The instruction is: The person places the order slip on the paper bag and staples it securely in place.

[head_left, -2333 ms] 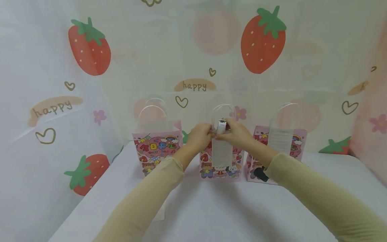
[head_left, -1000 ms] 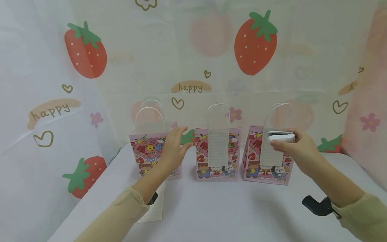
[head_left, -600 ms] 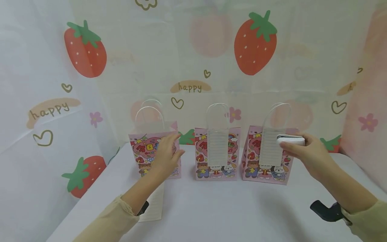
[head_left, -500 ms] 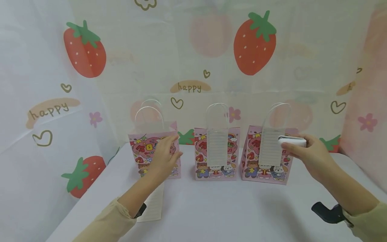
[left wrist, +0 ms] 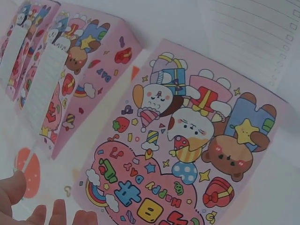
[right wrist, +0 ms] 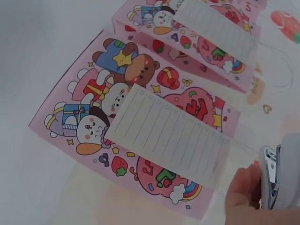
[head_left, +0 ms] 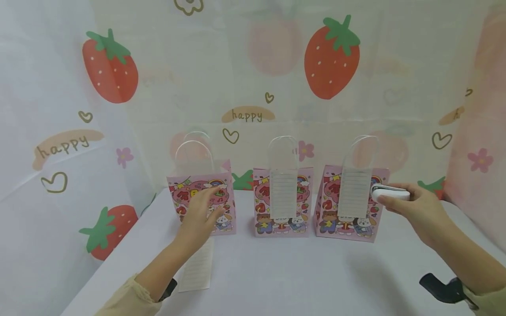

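A white stapler (head_left: 391, 193) is gripped by my right hand (head_left: 423, 208), just right of the right-hand pink gift bag (head_left: 330, 221). A lined paper slip (head_left: 354, 193) hangs on that bag's front, below its clear handle. The middle gift bag (head_left: 262, 224) bears a similar lined slip (head_left: 283, 195). My left hand (head_left: 195, 219) holds nothing, its fingers loosely spread before the left gift bag (head_left: 227, 210), whose printed front carries no slip. Below that bag a loose lined slip (head_left: 197, 270) lies on the table. In the right wrist view, the stapler's metal nose (right wrist: 270, 161) shows beside my fingers.
The three bags stand upright in a row on a white table (head_left: 284, 272). Behind them hangs a strawberry-printed curtain (head_left: 189, 79). Black wrist mounts (head_left: 442, 289) sit on both forearms.
Both hands were together at the middle bag's top with the stapler. They have since parted: the right carried the stapler rightward, the left moved left and then down toward me.
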`<state>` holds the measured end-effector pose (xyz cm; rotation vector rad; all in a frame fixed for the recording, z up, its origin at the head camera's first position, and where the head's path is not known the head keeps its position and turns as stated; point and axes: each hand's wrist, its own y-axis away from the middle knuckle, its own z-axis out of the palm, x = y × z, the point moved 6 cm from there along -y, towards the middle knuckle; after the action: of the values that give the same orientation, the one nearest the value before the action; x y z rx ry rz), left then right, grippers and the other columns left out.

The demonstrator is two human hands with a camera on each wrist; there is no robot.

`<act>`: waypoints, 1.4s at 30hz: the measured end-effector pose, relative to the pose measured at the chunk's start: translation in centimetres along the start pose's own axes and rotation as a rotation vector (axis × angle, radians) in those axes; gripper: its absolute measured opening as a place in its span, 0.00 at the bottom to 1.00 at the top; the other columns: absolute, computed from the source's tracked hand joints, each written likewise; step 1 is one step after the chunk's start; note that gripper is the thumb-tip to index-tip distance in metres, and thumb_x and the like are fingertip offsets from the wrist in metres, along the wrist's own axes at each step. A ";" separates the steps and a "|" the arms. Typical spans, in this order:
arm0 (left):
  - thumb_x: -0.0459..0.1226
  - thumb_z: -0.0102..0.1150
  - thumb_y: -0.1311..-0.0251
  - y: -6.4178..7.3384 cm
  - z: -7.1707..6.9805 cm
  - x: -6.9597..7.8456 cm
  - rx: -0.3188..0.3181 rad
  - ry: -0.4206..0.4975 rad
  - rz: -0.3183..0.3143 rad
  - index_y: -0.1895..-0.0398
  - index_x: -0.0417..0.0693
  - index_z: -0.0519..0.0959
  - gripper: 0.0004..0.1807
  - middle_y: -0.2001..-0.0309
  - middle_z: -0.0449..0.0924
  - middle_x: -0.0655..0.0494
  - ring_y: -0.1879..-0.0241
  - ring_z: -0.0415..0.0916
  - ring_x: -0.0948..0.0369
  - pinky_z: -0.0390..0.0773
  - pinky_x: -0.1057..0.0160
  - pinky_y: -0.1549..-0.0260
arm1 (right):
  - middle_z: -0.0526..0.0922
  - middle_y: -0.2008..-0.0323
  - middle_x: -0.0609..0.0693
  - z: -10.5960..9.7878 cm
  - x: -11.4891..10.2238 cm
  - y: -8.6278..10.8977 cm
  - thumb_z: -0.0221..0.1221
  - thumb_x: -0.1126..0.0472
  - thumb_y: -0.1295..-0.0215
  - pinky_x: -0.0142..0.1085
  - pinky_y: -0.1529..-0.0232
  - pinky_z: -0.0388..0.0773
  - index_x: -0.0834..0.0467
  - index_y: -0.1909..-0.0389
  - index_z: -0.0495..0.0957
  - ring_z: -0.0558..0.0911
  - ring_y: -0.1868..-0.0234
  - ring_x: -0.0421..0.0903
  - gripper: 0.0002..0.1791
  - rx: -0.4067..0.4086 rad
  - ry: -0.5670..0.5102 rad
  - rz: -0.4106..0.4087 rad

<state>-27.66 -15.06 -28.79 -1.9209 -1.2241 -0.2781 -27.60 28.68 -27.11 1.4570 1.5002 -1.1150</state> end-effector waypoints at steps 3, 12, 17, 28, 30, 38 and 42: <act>0.33 0.58 0.34 0.3 -0.1 -0.1 -0.003 -0.017 0.000 0.34 0.33 0.64 0.28 0.37 0.66 0.36 0.34 0.57 0.40 0.58 0.38 0.37 | 0.73 0.59 0.36 -0.3 0.1 0.2 0.63 0.54 0.35 0.25 0.59 0.77 0.65 0.40 0.65 0.77 0.61 0.32 0.30 0.019 0.041 -0.006; 0.33 0.58 0.34 1.3 0.0 -0.6 -0.021 -0.070 -0.008 0.36 0.31 0.65 0.27 0.40 0.68 0.36 0.37 0.61 0.40 0.62 0.39 0.39 | 0.78 0.60 0.37 -1.3 1.3 0.8 0.56 0.45 0.31 0.27 0.63 0.77 0.74 0.33 0.58 0.76 0.65 0.29 0.41 0.017 0.191 0.045; 0.31 0.58 0.35 2.1 -0.2 -0.9 -0.025 -0.085 0.007 0.35 0.32 0.64 0.27 0.39 0.68 0.36 0.36 0.60 0.40 0.60 0.39 0.38 | 0.79 0.64 0.32 -1.8 2.0 1.0 0.58 0.49 0.31 0.27 0.65 0.78 0.79 0.38 0.63 0.78 0.67 0.28 0.38 0.023 0.164 0.038; 0.32 0.61 0.37 3.5 -0.9 -2.3 -0.031 -0.131 -0.006 0.38 0.28 0.66 0.27 0.40 0.69 0.32 0.36 0.60 0.36 0.59 0.37 0.38 | 0.82 0.69 0.31 -2.7 3.3 1.6 0.56 0.51 0.29 0.30 0.66 0.78 0.67 0.54 0.81 0.80 0.67 0.31 0.20 -0.009 0.160 0.027; 0.31 0.60 0.37 3.9 -0.9 -2.6 -0.041 -0.132 -0.024 0.37 0.29 0.66 0.27 0.40 0.68 0.33 0.37 0.61 0.37 0.60 0.37 0.39 | 0.81 0.68 0.32 -2.8 3.6 1.8 0.54 0.49 0.28 0.31 0.65 0.78 0.74 0.49 0.76 0.79 0.67 0.31 0.28 -0.013 0.179 0.048; 0.30 0.60 0.37 5.5 -0.9 -4.0 -0.103 -0.136 -0.081 0.37 0.30 0.65 0.28 0.38 0.66 0.33 0.36 0.60 0.37 0.60 0.38 0.39 | 0.79 0.68 0.29 -3.2 5.2 2.6 0.51 0.51 0.26 0.31 0.66 0.79 0.82 0.43 0.64 0.80 0.67 0.32 0.33 0.025 0.128 0.023; 0.31 0.61 0.37 6.1 -1.0 -4.7 -0.134 -0.143 -0.092 0.36 0.30 0.63 0.29 0.36 0.64 0.31 0.34 0.58 0.36 0.59 0.39 0.38 | 0.80 0.68 0.32 -3.5 6.1 2.9 0.50 0.52 0.25 0.30 0.66 0.80 0.80 0.44 0.69 0.80 0.67 0.32 0.30 0.023 0.098 0.044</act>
<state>-24.69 -20.00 -34.01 -2.0312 -1.4221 -0.2805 -24.96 33.96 -31.89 1.5732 1.5193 -1.0509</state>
